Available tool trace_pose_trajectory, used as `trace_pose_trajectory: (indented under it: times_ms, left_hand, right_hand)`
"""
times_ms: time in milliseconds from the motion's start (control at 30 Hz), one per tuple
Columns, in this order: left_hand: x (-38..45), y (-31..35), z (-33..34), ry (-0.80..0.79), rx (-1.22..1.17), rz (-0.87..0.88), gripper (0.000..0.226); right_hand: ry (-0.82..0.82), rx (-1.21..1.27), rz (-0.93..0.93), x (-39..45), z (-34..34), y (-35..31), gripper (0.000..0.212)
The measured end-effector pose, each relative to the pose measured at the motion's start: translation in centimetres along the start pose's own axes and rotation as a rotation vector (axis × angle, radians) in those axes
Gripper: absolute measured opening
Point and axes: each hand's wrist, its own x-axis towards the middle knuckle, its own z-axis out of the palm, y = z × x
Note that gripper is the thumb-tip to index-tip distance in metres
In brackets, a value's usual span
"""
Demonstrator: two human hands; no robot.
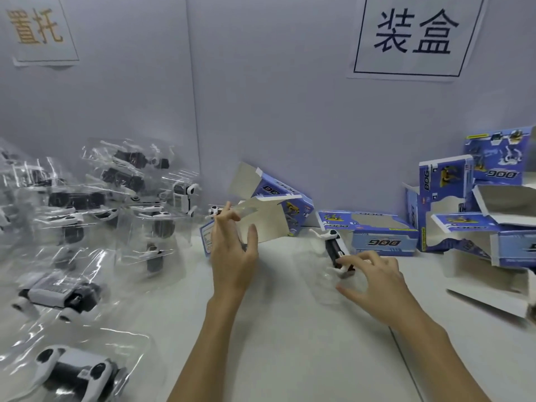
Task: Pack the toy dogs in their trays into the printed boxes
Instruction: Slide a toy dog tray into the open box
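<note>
My left hand [232,253] holds an open blue printed box [278,204] by its open end, with the thumb on the grey inner flap and the fingers stretched up beside it. The box lies tilted against the wall, its mouth facing me. To its right a black and white toy dog [333,245] lies in a clear tray [326,281] on the table. My right hand [377,282] grips the near end of that tray, fingertips on the dog's rear and thumb below.
Several toy dogs in clear trays [75,216] are heaped on the left of the white table [284,329]. More printed boxes [383,239], some open, are stacked at the right [493,216]. A grey wall with paper signs stands close behind.
</note>
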Motion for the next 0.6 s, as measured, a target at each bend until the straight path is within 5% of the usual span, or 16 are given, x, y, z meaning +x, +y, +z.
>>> trace_pose_trajectory:
  times_ms: [100,233,433,600]
  left_hand:
    - [-0.3,0.0,0.2,0.032,0.006,-0.006,0.029]
    - [-0.8,-0.5,0.9,0.040,0.009,0.045,0.040]
    - [-1.3,-1.0,1.4,0.016,0.066,0.057,0.044]
    - [-1.5,-1.1,1.4,0.001,0.064,0.036,0.043]
  right_hand:
    - [0.009,0.027,0.034,-0.2,0.3,-1.0,0.054]
    - [-0.029,-0.026,0.083,0.0,1.7,-3.1,0.104]
    - [0.010,-0.046,0.150,0.3,2.8,-4.1,0.064]
    - [-0.068,-0.123,0.185,0.0,2.3,-4.0,0.088]
